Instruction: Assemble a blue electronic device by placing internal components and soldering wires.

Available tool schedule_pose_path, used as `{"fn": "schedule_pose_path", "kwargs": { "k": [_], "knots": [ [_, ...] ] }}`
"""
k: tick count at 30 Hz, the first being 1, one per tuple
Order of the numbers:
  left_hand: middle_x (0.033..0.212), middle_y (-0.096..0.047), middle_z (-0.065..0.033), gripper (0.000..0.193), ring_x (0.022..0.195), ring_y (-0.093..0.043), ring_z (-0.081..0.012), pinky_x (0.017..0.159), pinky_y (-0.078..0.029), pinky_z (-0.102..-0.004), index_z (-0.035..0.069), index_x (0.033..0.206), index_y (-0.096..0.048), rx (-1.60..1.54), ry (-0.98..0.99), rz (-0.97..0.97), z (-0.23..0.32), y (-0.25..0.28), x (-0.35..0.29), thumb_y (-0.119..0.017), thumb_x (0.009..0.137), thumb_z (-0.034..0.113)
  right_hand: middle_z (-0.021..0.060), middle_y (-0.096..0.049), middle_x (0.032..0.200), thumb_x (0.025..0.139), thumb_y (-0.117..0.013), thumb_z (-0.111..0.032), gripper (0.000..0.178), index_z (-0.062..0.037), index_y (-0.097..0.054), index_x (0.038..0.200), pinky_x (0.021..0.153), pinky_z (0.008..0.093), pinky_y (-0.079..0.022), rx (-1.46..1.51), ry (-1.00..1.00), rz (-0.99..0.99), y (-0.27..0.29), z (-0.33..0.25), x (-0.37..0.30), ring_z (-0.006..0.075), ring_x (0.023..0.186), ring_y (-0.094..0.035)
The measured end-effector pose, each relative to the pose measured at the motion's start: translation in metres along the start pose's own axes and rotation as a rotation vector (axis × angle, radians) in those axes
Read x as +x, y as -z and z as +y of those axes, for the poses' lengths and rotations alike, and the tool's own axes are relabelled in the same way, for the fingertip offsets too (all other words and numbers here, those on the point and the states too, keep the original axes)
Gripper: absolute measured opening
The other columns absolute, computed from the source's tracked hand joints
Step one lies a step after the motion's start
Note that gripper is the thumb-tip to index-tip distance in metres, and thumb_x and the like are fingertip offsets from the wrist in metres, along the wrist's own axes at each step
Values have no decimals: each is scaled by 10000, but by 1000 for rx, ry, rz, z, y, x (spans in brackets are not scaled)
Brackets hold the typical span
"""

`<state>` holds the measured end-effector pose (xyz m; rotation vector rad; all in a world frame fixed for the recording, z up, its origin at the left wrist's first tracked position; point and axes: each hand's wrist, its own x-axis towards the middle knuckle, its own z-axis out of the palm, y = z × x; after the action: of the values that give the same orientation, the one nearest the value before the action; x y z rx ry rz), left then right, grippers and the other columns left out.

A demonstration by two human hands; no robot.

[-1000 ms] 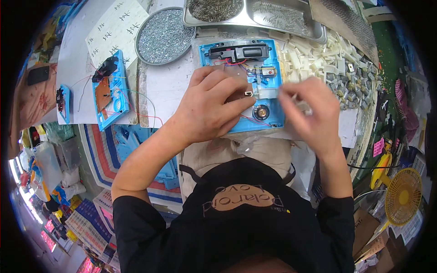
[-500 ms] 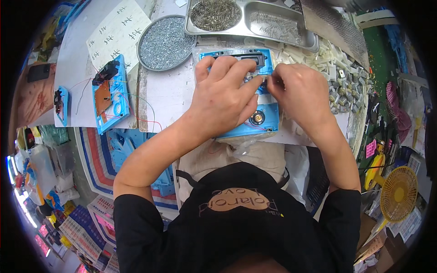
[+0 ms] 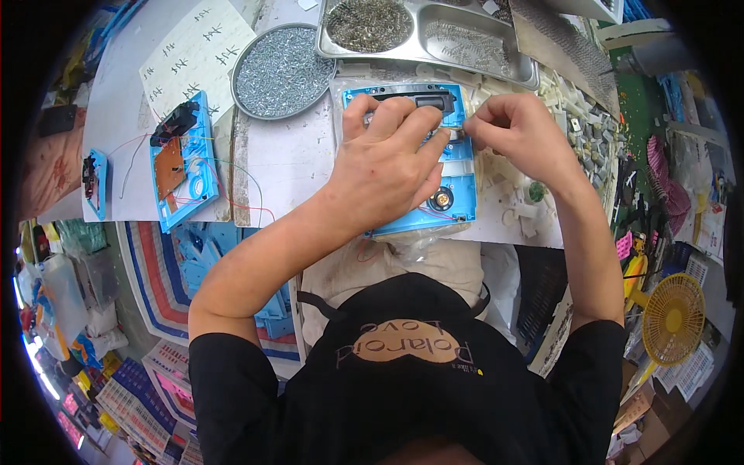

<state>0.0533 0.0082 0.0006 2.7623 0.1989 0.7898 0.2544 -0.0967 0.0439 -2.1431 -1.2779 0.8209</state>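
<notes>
A blue plastic casing [image 3: 457,211] lies face down or inside up before me, with a black strip along its far end and a small round speaker [image 3: 442,199] near its close end. Over its left and middle part rests my left hand [image 3: 391,159], its fingers bent and pressing on the casing, hiding much of the inside. My right hand [image 3: 523,136] is at the casing's right edge, thumb and forefinger pinched together. Whatever small thing is in that pinch cannot be made out.
A round tray of screws [image 3: 284,71] and a steel tray of springs [image 3: 465,43] stand behind. White and grey small parts [image 3: 585,136] heap at the right. Another blue casing with a brown circuit board [image 3: 182,167] and loose wires lies left. A yellow fan [image 3: 673,319] stands right.
My right hand has drawn slightly right, uncovering more of the casing's right side and a pale strip across it. My left hand stays pressed on the casing.
</notes>
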Motion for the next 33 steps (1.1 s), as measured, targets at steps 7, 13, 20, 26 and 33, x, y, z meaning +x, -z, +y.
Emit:
{"fn": "schedule_pose_path", "kwargs": {
  "k": [7, 13, 20, 26, 33],
  "knots": [
    [1152, -612, -10, 368, 1108, -536, -213, 1019, -279, -480, 138, 1098, -758, -4, -6, -3, -2, -1, 0, -765, 743, 232, 131, -685, 681, 750, -756, -213, 234, 8, -683, 740, 609, 368, -537, -209, 50, -3, -7, -3, 5, 241, 631, -675],
    [1159, -601, -7, 375, 1109, -533, -212, 1014, -284, -478, 133, 1100, -746, 14, -12, -2, -3, -4, -2, -768, 739, 230, 174, -703, 753, 813, -722, -202, 201, -8, -683, 781, 681, 443, -568, -757, 224, 139, -20, -34, -16, 375, 738, -706],
    [1149, -616, -7, 361, 1105, -532, -212, 1006, -293, -468, 118, 1080, -752, 4, -28, 1, -2, -3, 0, -769, 734, 223, 107, -689, 686, 872, -741, -177, 225, 47, -749, 867, 617, 319, -514, 225, -221, -191, 13, -4, 3, 133, 619, -629],
    [1146, -619, -8, 357, 1103, -533, -215, 1005, -297, -469, 117, 1077, -754, -9, -13, 4, -3, -4, -2, -768, 736, 221, 90, -680, 675, 873, -740, -163, 204, 41, -746, 859, 618, 327, -507, 74, -117, -86, 0, -2, -2, 130, 631, -628],
    [1138, -611, -20, 344, 1071, -549, -227, 997, -311, -465, 116, 1068, -750, -49, -6, 18, -2, -1, 1, -774, 741, 221, 67, -665, 679, 875, -748, -173, 201, 25, -729, 853, 623, 310, -491, -7, -38, -43, -3, -1, -4, 119, 641, -601]
  ]
}}
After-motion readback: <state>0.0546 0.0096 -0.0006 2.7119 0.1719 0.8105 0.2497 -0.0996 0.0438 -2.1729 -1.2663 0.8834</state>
